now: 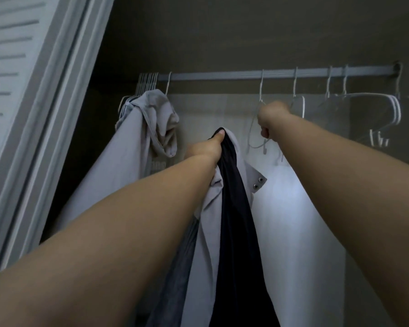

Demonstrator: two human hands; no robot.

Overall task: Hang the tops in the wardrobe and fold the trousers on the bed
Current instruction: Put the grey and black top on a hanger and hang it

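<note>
1. Wardrobe interior, seen from below. A grey metal rail crosses the upper half of the frame; a white louvred door fills the upper left.
2. Left hand, centre of the frame: grip clenched on a bunch of garments held up below the rail. The bunch shows a dark navy cloth, a pale grey piece with two metal snaps, and a darker grey layer at lower centre. Whether these are tops or trousers cannot be told.
3. Right hand, right of centre: grip closed around a white wire hanger that hangs by its hook from the rail.
4. Done so far: one pale grey top hangs at the left end of the rail, beside a cluster of bare hangers.
5. Left to do: several empty white hangers at the upper right await use, so the tops in the left hand appear not yet hung. The present step is judged to be fetching a hanger.
6. The bed is out of view; the state of the trouser folding cannot be told.
</note>
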